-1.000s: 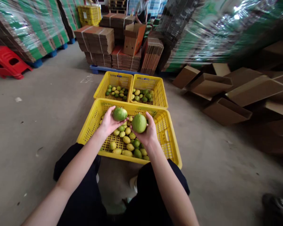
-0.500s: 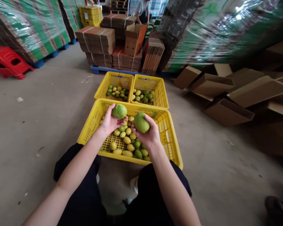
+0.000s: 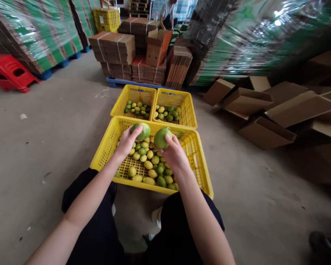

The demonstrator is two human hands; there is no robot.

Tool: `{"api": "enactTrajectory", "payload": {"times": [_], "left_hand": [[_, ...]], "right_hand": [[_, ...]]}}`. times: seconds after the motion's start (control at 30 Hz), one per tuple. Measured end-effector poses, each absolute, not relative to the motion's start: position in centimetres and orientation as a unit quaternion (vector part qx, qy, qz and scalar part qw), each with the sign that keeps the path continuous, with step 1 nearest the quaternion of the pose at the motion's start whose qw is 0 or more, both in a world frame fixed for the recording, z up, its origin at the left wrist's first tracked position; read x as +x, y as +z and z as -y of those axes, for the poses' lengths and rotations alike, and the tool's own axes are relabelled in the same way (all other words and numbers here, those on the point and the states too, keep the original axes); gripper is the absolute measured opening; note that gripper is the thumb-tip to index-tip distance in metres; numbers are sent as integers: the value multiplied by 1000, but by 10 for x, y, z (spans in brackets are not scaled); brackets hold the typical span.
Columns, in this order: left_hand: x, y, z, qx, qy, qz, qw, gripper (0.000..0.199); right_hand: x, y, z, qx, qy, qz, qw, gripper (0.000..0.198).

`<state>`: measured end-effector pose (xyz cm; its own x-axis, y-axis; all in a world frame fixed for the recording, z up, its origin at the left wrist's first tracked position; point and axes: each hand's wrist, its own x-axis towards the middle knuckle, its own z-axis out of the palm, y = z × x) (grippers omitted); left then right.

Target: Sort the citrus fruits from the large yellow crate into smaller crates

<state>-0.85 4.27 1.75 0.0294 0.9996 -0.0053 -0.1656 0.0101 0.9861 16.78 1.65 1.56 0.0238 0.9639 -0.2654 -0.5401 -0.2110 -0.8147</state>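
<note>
My left hand [image 3: 126, 142] is closed around a green lemon [image 3: 145, 131], its thumb lying over the top. In my right hand [image 3: 177, 154] is another large green lemon [image 3: 161, 138], gripped between thumb and fingers. The two fruits are close side by side but apart. Both hands are over a large yellow crate [image 3: 206, 180], in which many yellow and green lemons [image 3: 148, 165] lie on the slatted floor. The fingertips under both fruits are partly hidden.
Two smaller yellow crates, left [image 3: 118, 105] and right [image 3: 191, 110], stand beyond the large one with lemons inside. Stacked flat cardboard [image 3: 113, 48] sits on a blue pallet. Open boxes [image 3: 267, 132] lie right, a red stool [image 3: 11, 71] left. A person [image 3: 167, 14] crouches far back.
Both hands have turned the lemons in their grip; the left thumb now lies across its fruit. The right lemon has moved slightly left and up, closer to the other.
</note>
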Motion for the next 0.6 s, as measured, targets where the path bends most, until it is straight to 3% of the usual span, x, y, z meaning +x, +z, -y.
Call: {"api": "enactTrajectory", "payload": {"times": [0.1, 0.27, 0.4, 0.6], "left_hand": [[-11, 18, -40, 568, 546, -444, 428, 58], [-12, 10, -41, 662, 536, -432, 294, 60], [-9, 7, -40, 689, 548, -393, 264, 59], [-6, 12, -38, 683, 544, -394, 287, 57]], "right_hand": [[165, 14, -12, -499, 481, 344, 633, 65], [165, 6, -10, -524, 288, 485, 638, 58], [162, -2, -10, -537, 253, 525, 609, 55], [160, -1, -7, -541, 307, 503, 601, 56]]}}
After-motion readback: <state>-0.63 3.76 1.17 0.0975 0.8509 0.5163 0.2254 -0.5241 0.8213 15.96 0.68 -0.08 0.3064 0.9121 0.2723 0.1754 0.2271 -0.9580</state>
